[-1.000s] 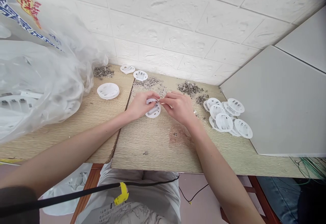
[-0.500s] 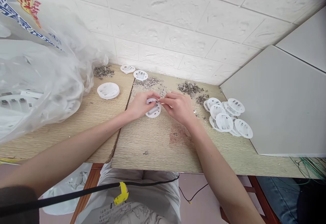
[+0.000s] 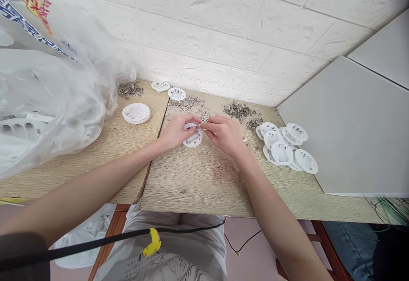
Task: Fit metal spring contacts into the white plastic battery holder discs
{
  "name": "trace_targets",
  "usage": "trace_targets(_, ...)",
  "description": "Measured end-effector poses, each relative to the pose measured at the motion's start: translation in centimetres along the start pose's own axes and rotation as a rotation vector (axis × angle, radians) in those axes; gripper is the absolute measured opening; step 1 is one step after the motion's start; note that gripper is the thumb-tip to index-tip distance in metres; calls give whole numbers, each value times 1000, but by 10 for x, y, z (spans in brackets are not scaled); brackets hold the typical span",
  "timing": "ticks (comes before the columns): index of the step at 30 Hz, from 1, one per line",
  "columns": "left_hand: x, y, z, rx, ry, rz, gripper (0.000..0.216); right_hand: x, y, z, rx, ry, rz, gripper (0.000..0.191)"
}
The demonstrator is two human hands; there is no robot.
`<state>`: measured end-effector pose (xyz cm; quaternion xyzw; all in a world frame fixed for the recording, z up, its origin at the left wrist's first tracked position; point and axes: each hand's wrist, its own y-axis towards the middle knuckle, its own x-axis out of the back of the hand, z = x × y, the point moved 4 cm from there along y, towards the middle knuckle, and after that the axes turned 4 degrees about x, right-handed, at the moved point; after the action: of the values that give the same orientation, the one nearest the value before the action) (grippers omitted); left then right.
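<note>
A round white plastic battery holder (image 3: pixel 193 138) lies on the wooden table (image 3: pixel 191 178) in front of me. My left hand (image 3: pixel 177 130) is curled round its left side and grips it. My right hand (image 3: pixel 223 134) is pinched at the holder's upper right edge, with what looks like a small metal contact between thumb and forefinger; the piece is too small to make out well. Both hands meet over the holder.
Several white holders (image 3: pixel 286 148) lie heaped at the right, beside a grey panel (image 3: pixel 354 131). Piles of small metal contacts (image 3: pixel 238 110) lie by the wall. Another holder (image 3: pixel 136 113) and a large plastic bag (image 3: pixel 47 85) sit at the left.
</note>
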<state>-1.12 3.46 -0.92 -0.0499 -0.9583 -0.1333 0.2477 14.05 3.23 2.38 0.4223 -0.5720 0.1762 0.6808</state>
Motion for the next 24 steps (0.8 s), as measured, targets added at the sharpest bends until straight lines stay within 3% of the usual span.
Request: trace_targets(24, -1, 1, 0, 2, 15, -17, 27, -5, 6, 10, 38, -41, 60, 30)
